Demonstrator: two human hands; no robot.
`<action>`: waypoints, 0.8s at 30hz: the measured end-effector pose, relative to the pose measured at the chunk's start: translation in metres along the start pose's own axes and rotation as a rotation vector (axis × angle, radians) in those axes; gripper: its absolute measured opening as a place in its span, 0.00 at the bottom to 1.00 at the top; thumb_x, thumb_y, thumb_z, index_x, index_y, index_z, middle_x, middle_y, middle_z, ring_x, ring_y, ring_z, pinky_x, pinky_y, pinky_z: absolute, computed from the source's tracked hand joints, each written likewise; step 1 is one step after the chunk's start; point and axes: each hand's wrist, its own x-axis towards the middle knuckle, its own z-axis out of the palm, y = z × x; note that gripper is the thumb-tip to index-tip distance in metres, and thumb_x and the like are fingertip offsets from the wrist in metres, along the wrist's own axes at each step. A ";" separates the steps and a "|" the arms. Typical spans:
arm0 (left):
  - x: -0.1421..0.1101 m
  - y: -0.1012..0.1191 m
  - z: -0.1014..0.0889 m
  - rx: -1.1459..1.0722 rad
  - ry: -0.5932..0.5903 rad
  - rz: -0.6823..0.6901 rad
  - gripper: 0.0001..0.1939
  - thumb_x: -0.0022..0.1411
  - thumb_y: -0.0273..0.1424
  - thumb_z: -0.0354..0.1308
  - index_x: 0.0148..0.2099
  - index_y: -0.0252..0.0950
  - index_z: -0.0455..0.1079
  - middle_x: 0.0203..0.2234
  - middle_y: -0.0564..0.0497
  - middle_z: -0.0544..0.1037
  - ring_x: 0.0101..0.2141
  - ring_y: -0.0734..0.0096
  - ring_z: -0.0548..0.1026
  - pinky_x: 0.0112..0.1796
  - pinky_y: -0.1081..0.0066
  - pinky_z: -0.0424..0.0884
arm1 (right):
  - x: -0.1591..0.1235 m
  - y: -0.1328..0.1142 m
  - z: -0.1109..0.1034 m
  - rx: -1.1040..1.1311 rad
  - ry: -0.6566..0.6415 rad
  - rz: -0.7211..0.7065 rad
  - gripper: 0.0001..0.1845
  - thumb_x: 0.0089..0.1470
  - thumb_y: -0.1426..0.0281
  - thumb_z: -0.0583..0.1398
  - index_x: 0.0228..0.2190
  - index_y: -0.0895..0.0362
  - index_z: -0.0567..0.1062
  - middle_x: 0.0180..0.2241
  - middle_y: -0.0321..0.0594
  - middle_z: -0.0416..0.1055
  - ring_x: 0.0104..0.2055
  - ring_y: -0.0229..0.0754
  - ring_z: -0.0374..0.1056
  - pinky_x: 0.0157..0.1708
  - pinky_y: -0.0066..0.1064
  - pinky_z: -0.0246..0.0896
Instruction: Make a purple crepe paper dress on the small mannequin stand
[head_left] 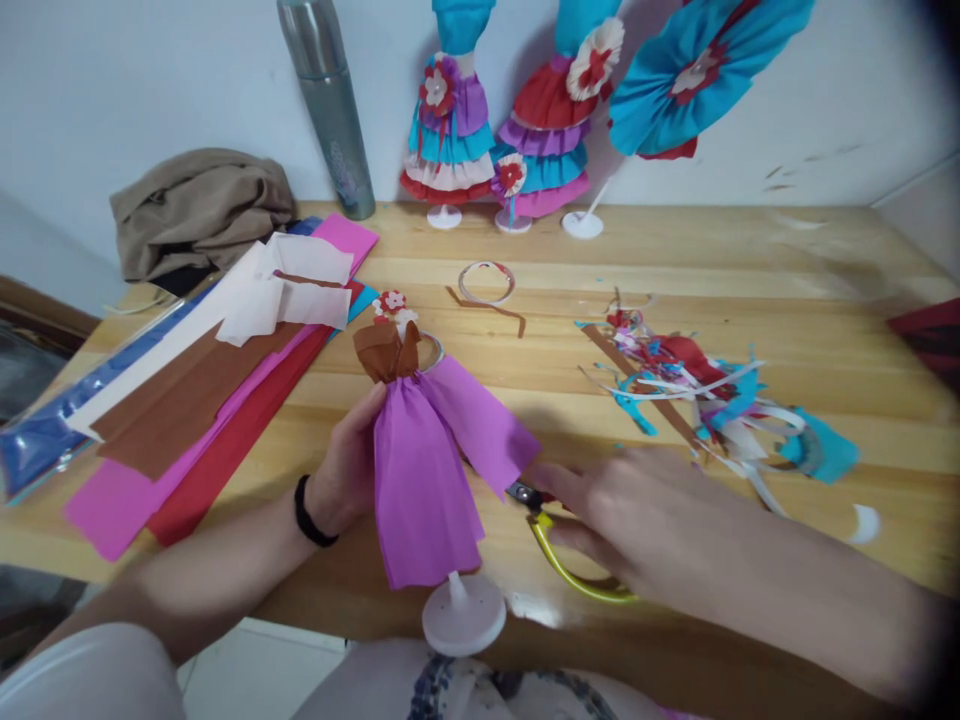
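In the middle of the view is a small paper dress (424, 470) with a brown top and a purple skirt, on a stand with a round white base (463, 612). My left hand (351, 460), a black band on its wrist, is wrapped round the dress from the left, its fingers partly hidden behind the paper. My right hand (622, 510) grips yellow-handled scissors (555, 548), whose blades lie by the lower edge of a purple paper flap (487, 425) spreading from the waist. Whether the blades touch the paper I cannot tell.
Coloured paper sheets (187, 400) lie left, near a brown cloth (199, 210) and a flask (337, 130). Several paper scraps (690, 375) are strewn right. Tiered paper dresses (450, 130) stand along the wall. A wire ring (487, 298) lies on the wooden table (405, 250).
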 end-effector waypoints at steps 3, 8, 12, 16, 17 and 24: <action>0.000 -0.001 0.002 0.005 -0.003 0.011 0.13 0.66 0.36 0.56 0.40 0.31 0.77 0.32 0.47 0.84 0.32 0.65 0.82 0.37 0.68 0.77 | 0.020 -0.014 -0.004 -0.229 0.004 0.115 0.17 0.61 0.58 0.54 0.35 0.57 0.76 0.21 0.43 0.70 0.19 0.40 0.59 0.23 0.34 0.33; -0.001 -0.003 0.002 0.036 -0.093 0.027 0.13 0.66 0.36 0.57 0.42 0.32 0.77 0.34 0.48 0.84 0.33 0.66 0.82 0.41 0.69 0.76 | 0.058 -0.027 -0.008 -0.119 0.264 0.050 0.13 0.58 0.61 0.58 0.40 0.57 0.73 0.31 0.44 0.74 0.30 0.44 0.66 0.27 0.31 0.44; 0.000 -0.005 -0.003 0.067 -0.114 0.031 0.14 0.66 0.37 0.58 0.45 0.31 0.76 0.36 0.47 0.83 0.35 0.66 0.81 0.42 0.69 0.75 | 0.078 -0.026 -0.005 0.040 0.319 -0.002 0.03 0.54 0.69 0.60 0.31 0.56 0.71 0.31 0.40 0.73 0.31 0.40 0.65 0.29 0.30 0.49; 0.002 -0.005 -0.008 0.050 -0.070 -0.009 0.13 0.64 0.37 0.59 0.42 0.32 0.76 0.33 0.48 0.83 0.32 0.68 0.80 0.39 0.71 0.74 | 0.086 -0.021 0.002 0.080 0.386 -0.043 0.08 0.52 0.76 0.57 0.23 0.55 0.68 0.22 0.34 0.66 0.24 0.36 0.58 0.27 0.29 0.46; 0.002 -0.004 -0.008 0.047 -0.064 -0.021 0.13 0.64 0.37 0.59 0.42 0.32 0.76 0.33 0.49 0.83 0.32 0.68 0.80 0.38 0.71 0.74 | 0.087 -0.018 0.003 0.088 0.400 -0.042 0.09 0.52 0.76 0.57 0.22 0.56 0.67 0.20 0.33 0.64 0.22 0.35 0.57 0.26 0.29 0.45; 0.001 -0.003 -0.005 0.061 -0.118 -0.026 0.17 0.59 0.40 0.64 0.41 0.28 0.77 0.33 0.48 0.83 0.33 0.69 0.80 0.36 0.73 0.76 | 0.098 0.003 -0.001 0.249 0.469 0.029 0.10 0.49 0.75 0.57 0.18 0.56 0.67 0.17 0.31 0.62 0.21 0.34 0.56 0.26 0.29 0.47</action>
